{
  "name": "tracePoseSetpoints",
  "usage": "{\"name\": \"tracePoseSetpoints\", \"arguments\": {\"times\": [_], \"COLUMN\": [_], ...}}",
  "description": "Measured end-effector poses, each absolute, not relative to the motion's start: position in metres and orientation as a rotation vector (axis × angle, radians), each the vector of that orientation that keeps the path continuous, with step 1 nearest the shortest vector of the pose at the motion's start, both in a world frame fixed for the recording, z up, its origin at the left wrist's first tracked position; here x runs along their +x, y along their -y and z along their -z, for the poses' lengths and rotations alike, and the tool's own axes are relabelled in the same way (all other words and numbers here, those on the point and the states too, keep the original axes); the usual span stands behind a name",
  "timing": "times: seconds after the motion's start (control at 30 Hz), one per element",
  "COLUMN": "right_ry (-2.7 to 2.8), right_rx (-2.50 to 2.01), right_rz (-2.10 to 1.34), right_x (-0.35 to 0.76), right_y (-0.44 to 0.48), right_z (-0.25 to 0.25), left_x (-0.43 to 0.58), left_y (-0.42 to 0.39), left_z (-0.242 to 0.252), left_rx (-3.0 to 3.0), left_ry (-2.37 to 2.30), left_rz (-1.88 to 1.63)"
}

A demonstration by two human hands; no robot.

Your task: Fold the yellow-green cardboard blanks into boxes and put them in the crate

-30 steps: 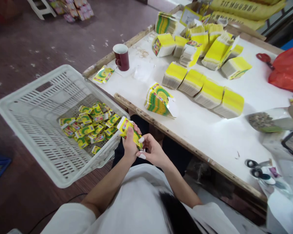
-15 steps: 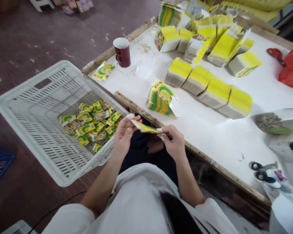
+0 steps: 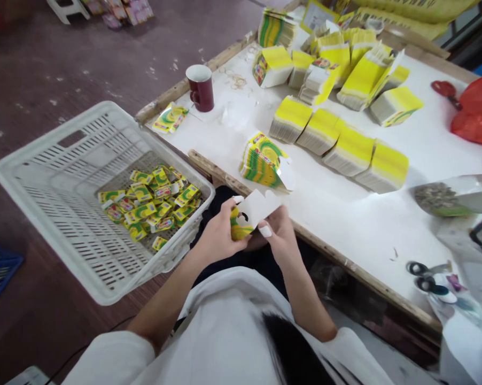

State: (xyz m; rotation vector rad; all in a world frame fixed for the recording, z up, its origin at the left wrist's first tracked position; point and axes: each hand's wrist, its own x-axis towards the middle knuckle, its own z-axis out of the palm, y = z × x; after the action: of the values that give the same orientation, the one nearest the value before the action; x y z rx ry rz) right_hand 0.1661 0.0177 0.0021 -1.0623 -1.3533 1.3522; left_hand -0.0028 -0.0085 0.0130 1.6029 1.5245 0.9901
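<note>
Over my lap, a small yellow-green carton (image 3: 254, 207) is held between both hands, its white inner flaps facing up. My left hand (image 3: 224, 231) grips its printed left side. My right hand (image 3: 280, 231) pinches the white flap at the right, with the thumb on top; some fingers are hidden beneath. White tape or a cover shows on fingertips of both hands. Just beyond, a fanned stack of flat cartons (image 3: 265, 160) lies at the table's near edge. To the left, a white plastic basket (image 3: 64, 214) holds several folded small boxes (image 3: 145, 206).
Rows of yellow carton stacks (image 3: 349, 149) and further bundles (image 3: 365, 75) cover the white table (image 3: 337, 230). A maroon mug (image 3: 201, 88) stands near the left edge. Scissors (image 3: 429, 278), a red bag (image 3: 477, 112) and a clear bag (image 3: 441, 198) lie at right.
The carton was flat and edge-on between my hands; now it is opened out, with white flaps turned up. My left hand has moved right, closer to the right hand.
</note>
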Motion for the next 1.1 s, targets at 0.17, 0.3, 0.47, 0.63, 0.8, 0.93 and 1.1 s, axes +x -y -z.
{"name": "tracePoseSetpoints", "arguments": {"times": [0.17, 0.3, 0.47, 0.63, 0.8, 0.93, 1.1], "right_ry": [1.176, 1.257, 1.546, 1.729, 1.819, 2.072, 2.21], "right_rx": [-1.023, -1.016, -1.027, -1.074, -1.074, -0.966, -0.831], "right_rz": [-1.83, -1.785, -1.598, -1.379, -1.059, -0.953, -1.001], "right_x": [0.151, 0.153, 0.164, 0.168, 0.178, 0.185, 0.202], "right_y": [-0.021, -0.024, -0.017, -0.018, -0.03, -0.037, -0.051], "right_z": [-0.006, -0.002, 0.003, 0.011, 0.023, 0.025, 0.01], "left_x": [0.004, 0.002, 0.003, 0.008, -0.008, -0.022, -0.027], "left_y": [0.01, 0.008, 0.005, 0.0, 0.002, 0.004, 0.004], "left_z": [-0.008, -0.008, -0.002, 0.011, 0.007, -0.002, -0.007], "left_rx": [1.742, 1.724, 1.621, 1.702, 1.788, 1.846, 1.862], "left_ry": [-1.503, -1.521, -1.403, -1.526, -1.662, -1.645, -1.577], "left_rz": [-1.034, -0.875, -0.757, -0.912, -0.882, -0.881, -0.873]}}
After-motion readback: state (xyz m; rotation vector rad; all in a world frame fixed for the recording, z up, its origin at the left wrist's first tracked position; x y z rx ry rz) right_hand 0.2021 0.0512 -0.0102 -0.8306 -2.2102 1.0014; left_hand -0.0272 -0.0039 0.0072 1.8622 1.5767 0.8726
